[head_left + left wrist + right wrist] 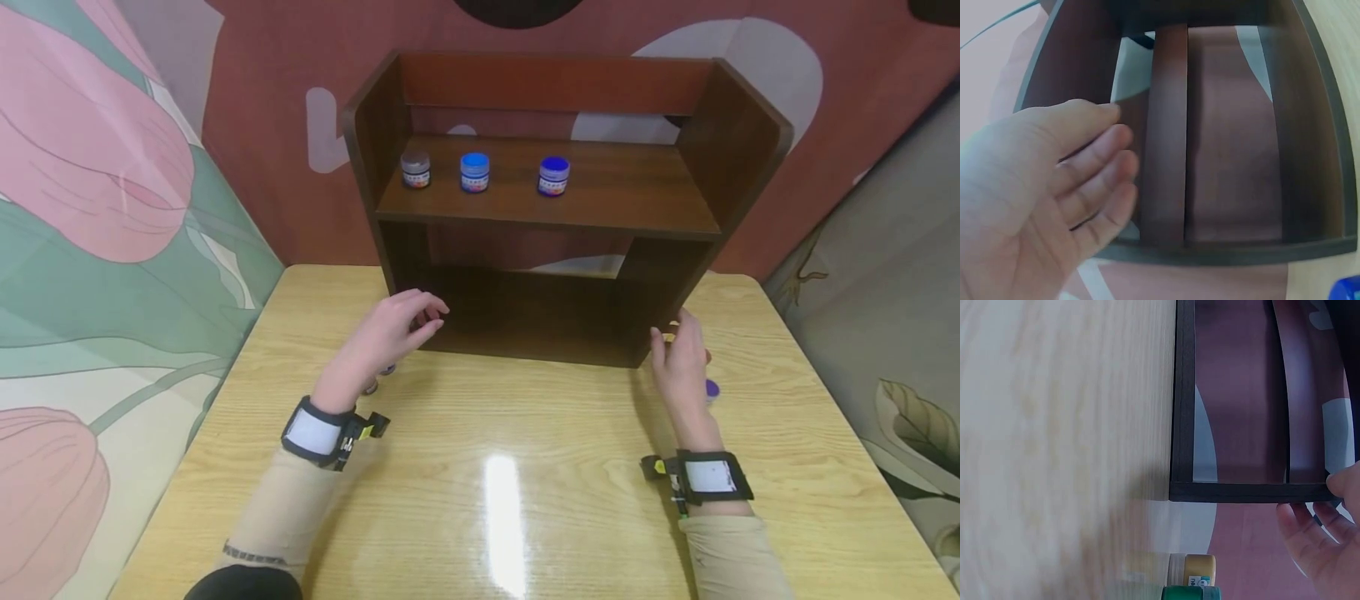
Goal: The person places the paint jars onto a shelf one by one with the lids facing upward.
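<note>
A dark brown two-tier wooden shelf (pixel 630 183) stands at the back of the table. Thumb on the front edge and fingers around the outside, my right hand (pixel 681 367) grips its right side panel, also visible in the right wrist view. My left hand (pixel 382 333) hovers by the lower left front of the shelf, fingers loosely bent and nothing held; the left wrist view shows it before the shelf's opening. On the upper tier sit a jar with a greyish-brown lid (pixel 416 169), a light blue jar (pixel 475 173) and a dark blue jar (pixel 553 177).
A purple-lidded jar (pixel 712 389) is partly hidden behind my right hand. Yellow (pixel 1199 569) and green (pixel 1191 594) jars stand outside the shelf's right side. Small jars (pixel 371 387) show past my left wrist. A patterned cloth wall (pixel 255 150) rises close behind the table.
</note>
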A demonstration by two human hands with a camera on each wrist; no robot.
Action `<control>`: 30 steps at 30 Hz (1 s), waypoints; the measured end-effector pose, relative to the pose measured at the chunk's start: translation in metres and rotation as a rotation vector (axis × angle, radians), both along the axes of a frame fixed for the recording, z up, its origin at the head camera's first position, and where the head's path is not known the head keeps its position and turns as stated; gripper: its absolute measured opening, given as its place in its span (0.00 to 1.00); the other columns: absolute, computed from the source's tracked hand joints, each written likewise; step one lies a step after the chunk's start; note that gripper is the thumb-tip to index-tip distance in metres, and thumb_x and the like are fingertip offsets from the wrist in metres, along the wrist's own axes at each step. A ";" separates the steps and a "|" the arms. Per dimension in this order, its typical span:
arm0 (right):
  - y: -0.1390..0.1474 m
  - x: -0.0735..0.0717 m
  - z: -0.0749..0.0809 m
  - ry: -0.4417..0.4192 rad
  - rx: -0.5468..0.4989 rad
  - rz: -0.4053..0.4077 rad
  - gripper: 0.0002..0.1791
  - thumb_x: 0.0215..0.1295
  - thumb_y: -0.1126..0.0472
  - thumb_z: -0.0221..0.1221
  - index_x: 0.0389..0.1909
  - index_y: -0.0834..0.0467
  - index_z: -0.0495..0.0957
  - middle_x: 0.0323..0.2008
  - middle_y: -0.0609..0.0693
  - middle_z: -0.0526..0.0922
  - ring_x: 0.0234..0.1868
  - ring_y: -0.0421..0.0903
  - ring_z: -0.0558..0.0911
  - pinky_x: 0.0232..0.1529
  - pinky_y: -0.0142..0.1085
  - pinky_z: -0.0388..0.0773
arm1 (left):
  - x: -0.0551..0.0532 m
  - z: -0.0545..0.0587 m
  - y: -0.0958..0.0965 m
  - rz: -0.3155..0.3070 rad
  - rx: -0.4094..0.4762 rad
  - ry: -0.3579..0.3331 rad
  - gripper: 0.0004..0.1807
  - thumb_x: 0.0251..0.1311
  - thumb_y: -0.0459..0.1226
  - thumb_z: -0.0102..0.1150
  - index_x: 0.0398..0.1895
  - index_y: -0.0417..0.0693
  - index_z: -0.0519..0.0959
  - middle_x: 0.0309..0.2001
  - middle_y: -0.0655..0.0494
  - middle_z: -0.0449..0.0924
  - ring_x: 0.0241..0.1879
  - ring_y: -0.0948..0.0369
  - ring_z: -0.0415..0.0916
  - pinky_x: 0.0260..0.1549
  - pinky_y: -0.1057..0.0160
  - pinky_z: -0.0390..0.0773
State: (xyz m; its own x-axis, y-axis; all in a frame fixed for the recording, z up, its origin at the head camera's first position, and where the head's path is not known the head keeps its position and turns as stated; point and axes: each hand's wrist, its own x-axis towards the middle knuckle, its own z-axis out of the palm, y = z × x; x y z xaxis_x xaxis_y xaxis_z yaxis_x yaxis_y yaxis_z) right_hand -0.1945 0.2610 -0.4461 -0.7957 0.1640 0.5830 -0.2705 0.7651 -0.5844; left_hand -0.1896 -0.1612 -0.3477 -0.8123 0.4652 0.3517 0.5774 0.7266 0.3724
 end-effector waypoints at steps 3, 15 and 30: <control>-0.001 0.000 0.000 -0.002 -0.001 -0.001 0.23 0.72 0.69 0.54 0.64 0.74 0.63 0.57 0.72 0.72 0.52 0.66 0.77 0.41 0.29 0.68 | 0.001 -0.007 -0.008 0.024 -0.021 -0.088 0.09 0.64 0.37 0.65 0.47 0.47 0.82 0.38 0.54 0.84 0.36 0.60 0.80 0.35 0.63 0.82; -0.001 -0.001 0.000 -0.013 -0.014 0.004 0.23 0.73 0.69 0.52 0.64 0.74 0.63 0.57 0.72 0.72 0.53 0.66 0.77 0.42 0.46 0.78 | 0.005 -0.030 -0.037 0.146 -0.154 -0.312 0.17 0.59 0.35 0.69 0.51 0.43 0.82 0.48 0.45 0.85 0.47 0.49 0.82 0.47 0.51 0.83; 0.000 -0.002 0.000 -0.025 -0.008 0.002 0.22 0.73 0.69 0.52 0.64 0.73 0.63 0.57 0.71 0.72 0.53 0.65 0.78 0.43 0.50 0.80 | 0.020 -0.050 -0.063 0.341 -0.271 -0.405 0.26 0.45 0.34 0.78 0.48 0.41 0.77 0.45 0.42 0.79 0.42 0.50 0.77 0.43 0.49 0.82</control>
State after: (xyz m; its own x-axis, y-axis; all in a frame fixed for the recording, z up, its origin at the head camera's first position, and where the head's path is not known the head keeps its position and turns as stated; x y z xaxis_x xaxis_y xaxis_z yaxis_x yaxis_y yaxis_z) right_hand -0.1967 0.2606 -0.4464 -0.8101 0.1672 0.5619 -0.2573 0.7598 -0.5971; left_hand -0.1692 -0.2242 -0.3980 -0.9764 0.1840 -0.1127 0.1449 0.9461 0.2896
